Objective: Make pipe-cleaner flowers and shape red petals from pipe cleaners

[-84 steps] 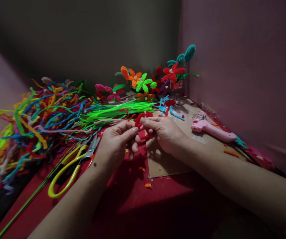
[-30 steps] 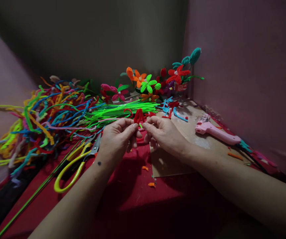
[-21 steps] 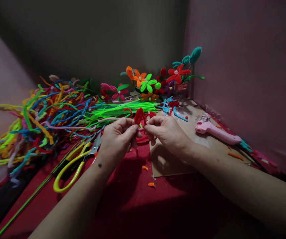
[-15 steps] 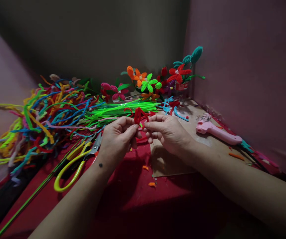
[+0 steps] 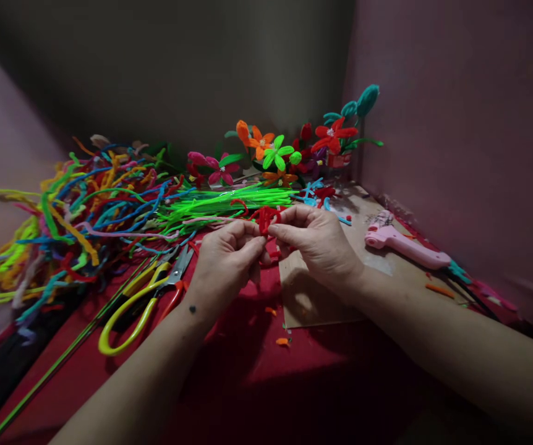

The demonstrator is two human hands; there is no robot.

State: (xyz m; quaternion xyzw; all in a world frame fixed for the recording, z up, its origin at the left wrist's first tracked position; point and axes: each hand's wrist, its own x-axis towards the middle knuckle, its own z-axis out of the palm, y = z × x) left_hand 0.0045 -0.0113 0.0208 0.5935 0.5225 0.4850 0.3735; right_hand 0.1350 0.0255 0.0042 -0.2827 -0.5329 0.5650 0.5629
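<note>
Between my fingertips is a red pipe cleaner, bent into small loops, above the red-covered table. My left hand pinches its lower left part with thumb and forefinger. From the other side my right hand grips it, thumb and fingertips pressed together. The ends of the piece are partly hidden behind my fingers. Yellow-handled scissors lie on the table left of my left wrist. A bundle of bright green pipe cleaners lies just beyond my hands.
A tangled heap of coloured pipe cleaners spreads at the left. Pipe-cleaner flowers stand along the back. On the right, a pink glue gun lies on a board. Orange scraps dot the red cloth.
The red loops have tipped lower and look more bunched. My right hand has risen slightly and its fingers have come closer to my left fingertips.
</note>
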